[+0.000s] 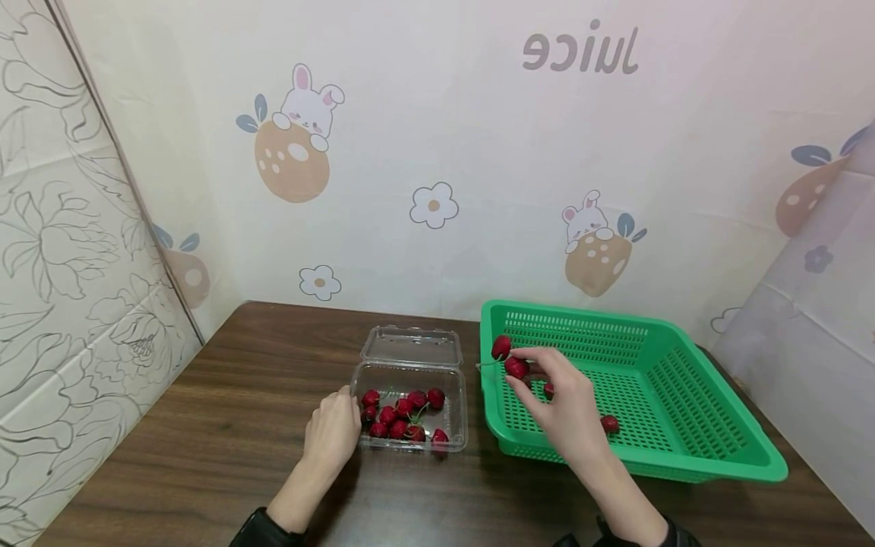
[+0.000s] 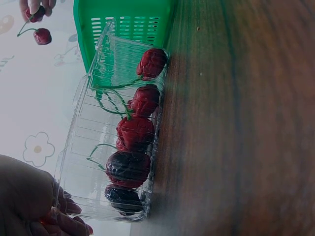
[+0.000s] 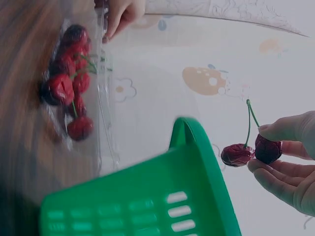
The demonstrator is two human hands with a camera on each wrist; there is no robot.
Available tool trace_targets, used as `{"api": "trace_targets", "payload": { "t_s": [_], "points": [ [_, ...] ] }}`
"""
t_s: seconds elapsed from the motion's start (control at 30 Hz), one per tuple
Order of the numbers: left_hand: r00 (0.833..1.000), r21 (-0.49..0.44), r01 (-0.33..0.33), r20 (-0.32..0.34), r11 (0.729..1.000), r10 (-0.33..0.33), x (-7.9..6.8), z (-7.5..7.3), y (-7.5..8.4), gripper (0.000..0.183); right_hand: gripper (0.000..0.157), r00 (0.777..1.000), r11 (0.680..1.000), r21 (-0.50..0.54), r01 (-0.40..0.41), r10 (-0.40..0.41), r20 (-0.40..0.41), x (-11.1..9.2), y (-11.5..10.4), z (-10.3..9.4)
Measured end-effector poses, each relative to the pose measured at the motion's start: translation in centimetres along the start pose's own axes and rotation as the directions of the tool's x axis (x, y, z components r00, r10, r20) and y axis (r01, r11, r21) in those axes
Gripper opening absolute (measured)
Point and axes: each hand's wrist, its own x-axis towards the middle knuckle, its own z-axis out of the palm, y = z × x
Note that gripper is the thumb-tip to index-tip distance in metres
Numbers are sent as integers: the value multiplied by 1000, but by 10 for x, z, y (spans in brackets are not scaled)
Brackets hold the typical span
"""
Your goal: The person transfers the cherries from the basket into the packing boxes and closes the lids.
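Black cuff [image 1: 682, 537] cropped, my right hand [image 1: 563, 399] pinches one of two stem-joined cherries [image 1: 516, 368] above the left side of the green basket [image 1: 718, 467]; a light hold should spare the stem. My left hand [image 1: 333, 425], fingertips partly hidden, grips the clear clamshell [image 1: 462, 406]. Loose cherries [image 1: 611, 424] lie partly obscured behind my right hand and wrist.

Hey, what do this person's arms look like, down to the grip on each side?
The left sleeve and right sleeve are black with a slight sheen. The left grip and right grip are bare and ungloved.
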Motion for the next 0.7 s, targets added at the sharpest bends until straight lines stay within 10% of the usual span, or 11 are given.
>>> {"api": "trace_targets", "payload": {
  "t_s": [0.7],
  "points": [
    [1000,4,2,12,1000,-2,0,-1,0,18,37,998,995,92,29,-34,54,-7,-29,35]
  ]
}}
